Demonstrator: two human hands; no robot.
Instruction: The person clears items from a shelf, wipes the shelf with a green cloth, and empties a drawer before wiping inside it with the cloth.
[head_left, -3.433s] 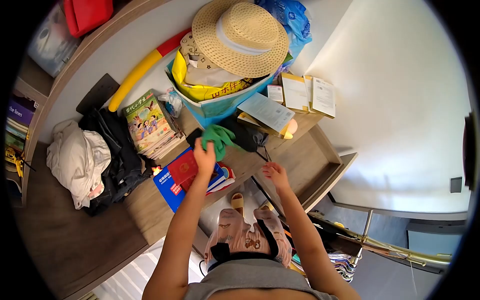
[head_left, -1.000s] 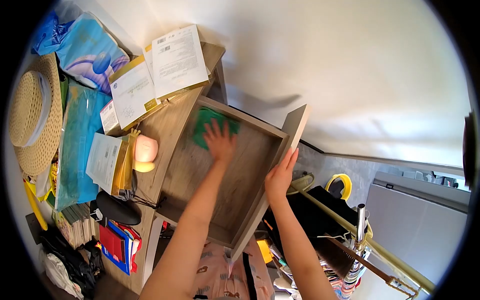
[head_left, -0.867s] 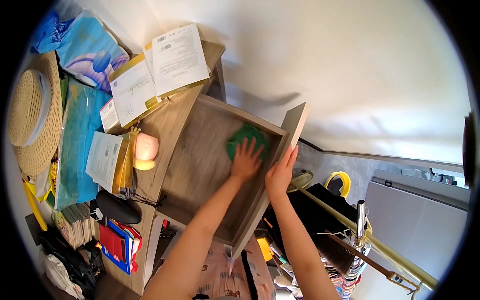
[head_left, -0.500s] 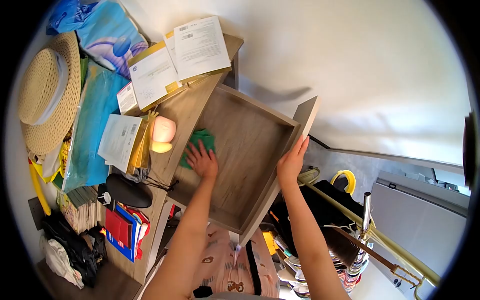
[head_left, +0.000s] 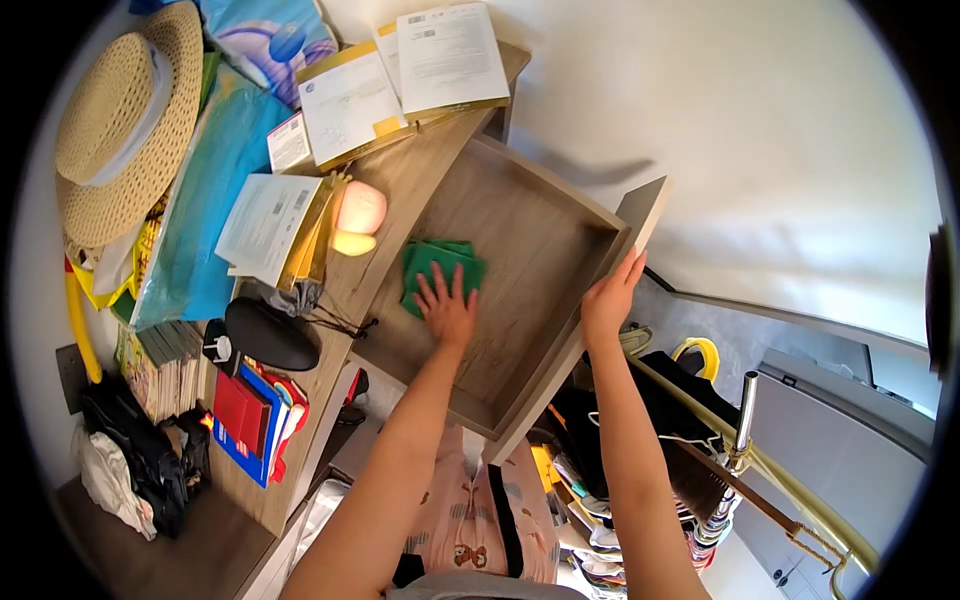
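My left hand (head_left: 449,308) lies with spread fingers on a green cloth (head_left: 436,262), pressing it against the bottom of a pulled-out wooden drawer (head_left: 520,240). The cloth is spread in a rough square near the drawer's inner side. At the drawer's front panel (head_left: 645,200), my right hand (head_left: 607,305) is wrapped over the top edge, thumb side toward the drawer. Apart from the cloth, nothing shows inside the drawer.
On the desktop (head_left: 400,185) are white-and-gold boxes (head_left: 345,105), a pink and yellow object (head_left: 360,212), a black case (head_left: 270,333), and red and blue books (head_left: 242,420). A straw hat (head_left: 110,110) lies left. A metal rail (head_left: 745,410) stands right, near hanging clothes.
The green cloth under my left hand has moved across the drawer bottom, away from the desk edge. My right hand still holds the front panel. The whole view has shifted slightly.
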